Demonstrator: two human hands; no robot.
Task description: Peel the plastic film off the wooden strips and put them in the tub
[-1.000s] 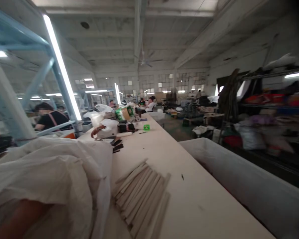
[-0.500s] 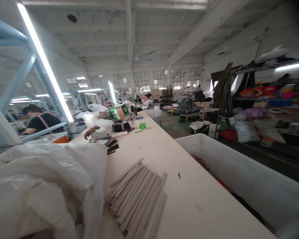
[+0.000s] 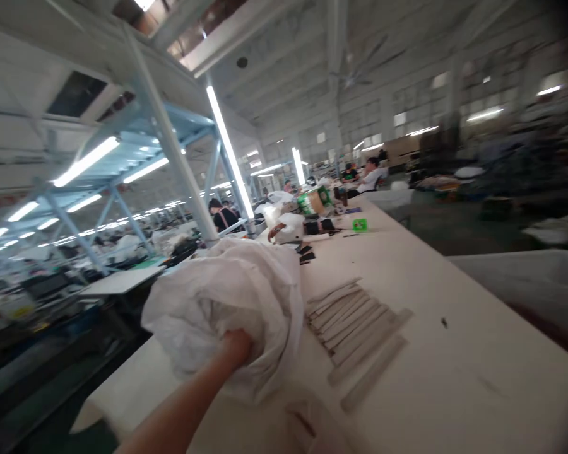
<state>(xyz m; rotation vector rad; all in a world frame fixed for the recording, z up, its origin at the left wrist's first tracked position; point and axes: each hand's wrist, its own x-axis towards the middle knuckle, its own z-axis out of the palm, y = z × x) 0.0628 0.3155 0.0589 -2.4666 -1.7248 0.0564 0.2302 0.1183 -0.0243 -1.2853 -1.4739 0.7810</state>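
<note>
From the lower left my left hand (image 3: pixel 237 347) reaches into the mouth of a large crumpled white bag (image 3: pixel 269 271) on the table. Its fingers are hidden inside the bag, so I cannot tell what they touch or hold. My right hand does not show. Right of the bag lies a fanned row of flat greyish strips (image 3: pixel 355 315), with one strip (image 3: pixel 373 372) a little apart at the near side. A blurred pale thing with a dark red slit (image 3: pixel 305 422) is at the bottom edge, too smeared to name.
The long pale table (image 3: pixel 435 384) runs away from me. Farther along are a small green basket (image 3: pixel 360 225), dark pieces (image 3: pixel 307 253) and a green-and-brown package (image 3: pixel 315 200). A white bin (image 3: pixel 515 271) stands to the right. Blue frames with lamps and seated people are beyond.
My view has swung left, so the bag and strips appear farther right. My left hand, unseen before, is now inside the bag's mouth. The pale thing at the bottom has come into view.
</note>
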